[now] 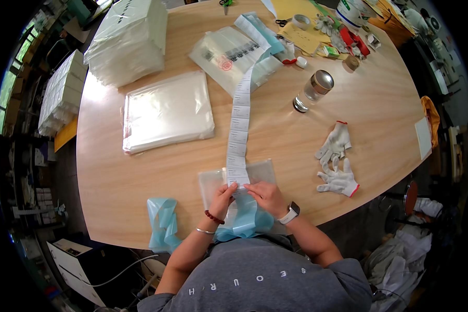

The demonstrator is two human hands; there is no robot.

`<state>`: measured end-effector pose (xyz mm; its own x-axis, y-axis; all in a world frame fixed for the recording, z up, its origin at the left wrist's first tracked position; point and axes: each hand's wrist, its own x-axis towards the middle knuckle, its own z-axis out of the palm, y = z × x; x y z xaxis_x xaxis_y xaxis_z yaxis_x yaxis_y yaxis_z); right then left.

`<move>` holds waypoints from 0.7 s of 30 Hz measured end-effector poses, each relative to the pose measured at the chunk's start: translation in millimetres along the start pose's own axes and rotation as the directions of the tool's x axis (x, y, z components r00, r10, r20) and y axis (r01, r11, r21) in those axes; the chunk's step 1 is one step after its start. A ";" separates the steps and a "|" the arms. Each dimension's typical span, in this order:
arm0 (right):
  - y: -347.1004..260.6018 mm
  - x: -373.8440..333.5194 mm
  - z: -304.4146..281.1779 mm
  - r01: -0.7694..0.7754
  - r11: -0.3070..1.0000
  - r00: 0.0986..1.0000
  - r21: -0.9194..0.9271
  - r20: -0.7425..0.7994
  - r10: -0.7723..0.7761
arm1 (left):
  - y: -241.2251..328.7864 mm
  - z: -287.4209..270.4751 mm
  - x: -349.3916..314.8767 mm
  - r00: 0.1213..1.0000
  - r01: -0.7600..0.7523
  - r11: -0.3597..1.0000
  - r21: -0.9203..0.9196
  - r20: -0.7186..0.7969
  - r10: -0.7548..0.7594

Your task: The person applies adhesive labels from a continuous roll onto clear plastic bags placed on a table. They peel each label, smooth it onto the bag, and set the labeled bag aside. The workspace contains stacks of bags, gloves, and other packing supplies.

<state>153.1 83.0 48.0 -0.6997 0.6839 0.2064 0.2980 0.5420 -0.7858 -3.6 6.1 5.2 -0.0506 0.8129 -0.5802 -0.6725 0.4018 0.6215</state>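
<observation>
A long strip of white printed labels runs down the table toward me, with light-blue backing tape looping below my hands. My left hand pinches the strip's near end at its left edge. On the right edge, my right hand has its fingers closed on the same strip. Beneath both hands lies a clear plastic bag, partly covered by the strip and hands. The strip's far end rests on a stack of printed clear bags.
A flat stack of clear bags and a tall wrapped stack stand left. Curled blue tape hangs at the front edge. To the right are a glass bottle and white gloves. Scissors lie at the back.
</observation>
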 end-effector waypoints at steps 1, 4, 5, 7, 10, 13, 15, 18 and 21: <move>0.6 -3.0 0.5 0.028 0.999 0.999 -0.030 -0.023 -0.029 | -0.9 3.2 -1.8 1.000 -0.020 1.000 0.000 -0.014 0.020; -13.4 -3.2 -5.1 0.163 0.972 0.972 -0.170 -0.141 -0.187 | -0.2 7.0 -4.2 0.997 -0.008 0.995 -0.097 -0.074 0.001; -21.7 -1.4 -9.3 0.213 0.950 0.949 -0.229 -0.181 -0.257 | 0.4 6.8 -4.3 0.995 0.003 0.989 -0.148 -0.096 -0.017; -26.7 -4.3 -21.2 0.239 0.967 0.955 -0.086 -0.161 -0.250 | -8.0 -5.2 1.5 0.994 -0.014 0.980 -0.200 -0.105 -0.007; 7.1 -15.0 -20.5 -0.173 0.939 0.946 0.298 -0.216 0.243 | -3.7 -3.6 -0.9 0.995 -0.014 0.968 -0.252 -0.096 -0.010; 43.9 -7.1 -21.7 -0.427 0.820 0.844 0.381 -0.159 0.513 | 3.7 1.5 -5.9 0.997 0.013 0.973 -0.229 -0.069 -0.029; 58.1 0.3 -18.9 -0.448 0.831 0.851 0.330 -0.126 0.510 | 1.9 0.5 -5.9 0.997 0.000 0.979 -0.205 -0.081 -0.017; 65.2 5.7 -15.3 -0.426 0.864 0.881 0.269 -0.093 0.463 | 4.0 2.7 -7.7 0.996 -0.001 0.973 -0.231 -0.084 -0.019; 62.9 10.5 -10.7 -0.410 0.893 0.899 0.186 -0.080 0.430 | 1.3 1.8 -6.5 0.995 -0.003 0.975 -0.224 -0.099 -0.020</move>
<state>171.4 129.6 7.0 -0.4494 0.8871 -0.1059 0.4320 0.1121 -0.8949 -2.8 2.1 10.7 -0.1100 0.7590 -0.6417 -0.8205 0.2950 0.4896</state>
